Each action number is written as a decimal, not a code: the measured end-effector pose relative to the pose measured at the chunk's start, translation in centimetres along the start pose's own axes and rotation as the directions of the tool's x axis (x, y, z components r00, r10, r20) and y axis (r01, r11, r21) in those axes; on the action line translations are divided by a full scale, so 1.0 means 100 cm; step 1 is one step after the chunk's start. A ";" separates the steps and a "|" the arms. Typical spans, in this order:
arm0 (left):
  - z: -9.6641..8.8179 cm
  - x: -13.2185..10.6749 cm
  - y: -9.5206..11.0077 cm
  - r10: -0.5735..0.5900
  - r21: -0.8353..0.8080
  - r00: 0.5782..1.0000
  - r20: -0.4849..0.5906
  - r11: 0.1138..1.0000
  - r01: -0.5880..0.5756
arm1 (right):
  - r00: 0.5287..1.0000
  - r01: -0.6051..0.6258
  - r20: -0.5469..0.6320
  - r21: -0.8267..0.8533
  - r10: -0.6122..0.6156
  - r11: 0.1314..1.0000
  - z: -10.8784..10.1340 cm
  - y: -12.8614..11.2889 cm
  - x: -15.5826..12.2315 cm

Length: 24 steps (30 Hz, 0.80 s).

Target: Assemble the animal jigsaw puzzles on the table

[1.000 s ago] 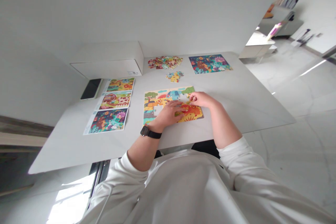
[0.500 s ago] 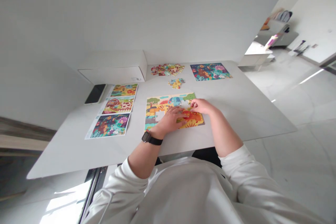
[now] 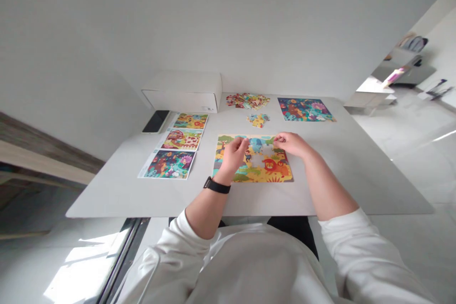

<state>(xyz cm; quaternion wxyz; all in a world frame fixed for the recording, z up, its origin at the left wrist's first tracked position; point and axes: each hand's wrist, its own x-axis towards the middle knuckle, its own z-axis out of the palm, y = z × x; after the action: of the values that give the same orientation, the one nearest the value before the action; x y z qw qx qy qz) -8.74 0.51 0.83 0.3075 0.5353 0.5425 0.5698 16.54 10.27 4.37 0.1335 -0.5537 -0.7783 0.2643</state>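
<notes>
A jigsaw puzzle point(image 3: 277, 166) with a lion, an elephant and trees lies before me, with pale gaps near its middle. Over its left part is my left hand point(image 3: 234, 156), fingers curled together, a dark watch on the wrist. Whatever those fingertips hold, if anything, is hidden. My right hand point(image 3: 291, 143) pinches at the upper right edge of the puzzle; I cannot make out what is between the fingers. Just beyond the puzzle sits a small group of loose puzzle pieces point(image 3: 258, 120), yellow and blue.
Farther back lies a larger pile of mixed pieces point(image 3: 248, 100). A dark, colourful finished picture point(image 3: 305, 109) is at the back right. On the left are a sheet with three printed pictures point(image 3: 183, 139), a phone point(image 3: 156, 121) and a white box point(image 3: 181, 99) against the wall.
My left hand has lifted from lying spread on the puzzle and curled its fingers, uncovering the middle. My right hand stays pinched, now at the upper right edge. The view has shifted left.
</notes>
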 end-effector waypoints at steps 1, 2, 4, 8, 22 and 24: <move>-0.003 0.002 0.001 -0.063 -0.085 0.997 -0.050 0.995 0.059 | 1.000 0.003 -0.010 -0.016 -0.003 1.000 -0.002 -0.002 0.008; -0.005 0.004 0.002 -0.112 -0.161 0.990 -0.084 0.982 0.098 | 1.000 0.001 -0.022 -0.032 -0.002 0.999 -0.003 -0.004 0.016; -0.009 0.006 0.004 -0.182 -0.278 0.974 -0.132 0.950 0.140 | 0.998 -0.021 -0.059 -0.061 0.017 0.998 -0.003 -0.005 0.036; -0.012 0.010 0.006 -0.247 -0.377 0.950 -0.193 0.912 0.160 | 0.988 -0.098 -0.132 -0.108 0.084 0.989 0.007 -0.005 0.077; -0.018 0.024 0.002 -0.306 -0.441 0.915 -0.261 0.882 0.169 | 0.977 -0.102 -0.199 -0.123 0.076 0.987 0.039 -0.013 0.137; -0.017 0.025 0.002 -0.305 -0.444 0.918 -0.253 0.880 0.170 | 0.971 -0.114 -0.221 -0.112 0.088 0.987 0.040 -0.014 0.135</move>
<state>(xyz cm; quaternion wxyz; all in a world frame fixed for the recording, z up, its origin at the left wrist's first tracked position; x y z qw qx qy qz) -10.88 2.26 1.95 0.3914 0.2882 0.5138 0.7069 8.67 21.49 0.72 0.1687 -0.6252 -0.7449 0.1607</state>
